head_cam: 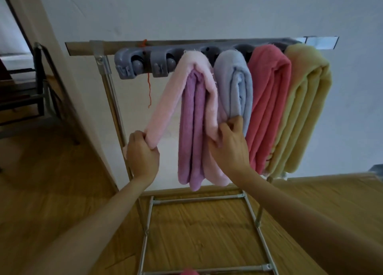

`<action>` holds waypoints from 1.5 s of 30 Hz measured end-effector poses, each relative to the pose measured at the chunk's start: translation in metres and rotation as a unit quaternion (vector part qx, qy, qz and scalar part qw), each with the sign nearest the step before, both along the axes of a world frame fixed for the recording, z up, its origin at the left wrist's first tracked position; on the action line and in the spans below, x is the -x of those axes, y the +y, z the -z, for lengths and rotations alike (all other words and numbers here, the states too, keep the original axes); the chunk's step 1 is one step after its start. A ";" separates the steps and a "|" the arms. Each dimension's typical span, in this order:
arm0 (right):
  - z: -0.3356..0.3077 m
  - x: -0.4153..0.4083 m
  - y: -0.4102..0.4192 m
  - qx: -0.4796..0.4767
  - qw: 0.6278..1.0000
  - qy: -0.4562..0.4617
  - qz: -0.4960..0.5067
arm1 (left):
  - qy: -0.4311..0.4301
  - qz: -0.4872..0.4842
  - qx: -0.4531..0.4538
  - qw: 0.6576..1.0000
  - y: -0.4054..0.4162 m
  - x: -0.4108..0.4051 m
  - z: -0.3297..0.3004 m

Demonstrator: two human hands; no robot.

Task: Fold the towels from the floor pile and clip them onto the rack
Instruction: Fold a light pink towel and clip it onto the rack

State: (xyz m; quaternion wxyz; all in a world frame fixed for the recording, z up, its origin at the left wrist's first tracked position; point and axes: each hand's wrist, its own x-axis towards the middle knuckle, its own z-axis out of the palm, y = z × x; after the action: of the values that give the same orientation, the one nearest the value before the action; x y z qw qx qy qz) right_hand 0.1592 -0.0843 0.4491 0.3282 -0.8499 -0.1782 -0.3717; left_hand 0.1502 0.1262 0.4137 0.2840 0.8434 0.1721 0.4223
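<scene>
A grey clip holder (145, 64) is fixed along the top bar of a metal rack (112, 100). A light pink towel (170, 100) hangs from a clip, draped over a folded purple towel (190, 133). My left hand (142, 152) grips the pink towel's left end, pulled out to the lower left. My right hand (228, 144) holds its right side, next to the purple towel. To the right hang a pale blue towel (236, 86), a coral towel (267, 104) and a yellow towel (304, 108), all folded. Two clips on the left are bare.
The rack stands against a white wall (207, 11) on a wooden floor (196, 229). Its lower bars (199, 199) run under my arms. A dark shelf frame (41, 92) stands to the left. A bit of pink cloth (189, 272) shows at the bottom edge.
</scene>
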 end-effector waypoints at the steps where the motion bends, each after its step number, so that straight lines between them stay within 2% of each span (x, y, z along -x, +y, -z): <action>1: 0.001 0.000 -0.001 -0.001 1.000 0.000 -0.002 | 0.006 0.002 -0.016 1.000 0.000 -0.003 0.002; 3: 0.004 0.000 -0.003 0.001 1.000 -0.010 -0.013 | 0.005 0.089 -0.027 0.996 -0.005 -0.006 0.008; 6: 0.012 0.002 -0.008 0.005 0.999 -0.021 -0.045 | 0.044 0.246 0.030 0.968 -0.025 0.001 0.014; 9: 0.016 0.003 -0.013 -0.010 0.996 -0.023 -0.082 | 0.096 0.313 0.128 0.936 -0.047 0.012 0.016; 12: 0.018 0.005 -0.019 -0.021 0.993 -0.018 -0.114 | 0.086 0.350 0.181 0.915 -0.070 0.022 0.021; 15: 0.016 0.011 -0.024 -0.047 0.991 -0.005 -0.127 | 0.060 0.297 0.160 0.940 -0.081 0.017 0.028; 18: 0.016 0.017 -0.026 -0.069 0.990 0.005 -0.121 | 0.074 0.224 0.129 0.963 -0.075 0.006 0.035; 25: 0.016 0.047 -0.005 -0.178 0.968 0.112 -0.135 | 0.029 0.138 0.074 0.987 -0.026 0.005 0.034; 29: 0.016 0.048 0.016 -0.201 0.954 0.156 -0.158 | 0.013 0.107 0.036 0.994 0.003 0.009 0.025; 34: 0.021 0.028 0.032 -0.103 0.961 0.216 -0.140 | 0.020 0.074 -0.006 0.997 0.013 0.013 0.016; 39: 0.032 0.013 0.028 0.065 0.983 0.167 -0.048 | 0.023 0.093 -0.039 0.995 0.004 0.010 0.026; 45: 0.043 0.002 0.014 0.096 0.982 0.150 -0.068 | 0.068 0.169 -0.015 0.983 -0.030 0.007 0.044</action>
State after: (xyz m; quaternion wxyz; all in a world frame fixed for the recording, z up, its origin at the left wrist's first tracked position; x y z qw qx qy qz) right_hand 0.1573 -0.0707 0.4061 0.2928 -0.9096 -0.2187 -0.1977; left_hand 0.1432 0.0961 0.3697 0.3257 0.8915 0.0398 0.3124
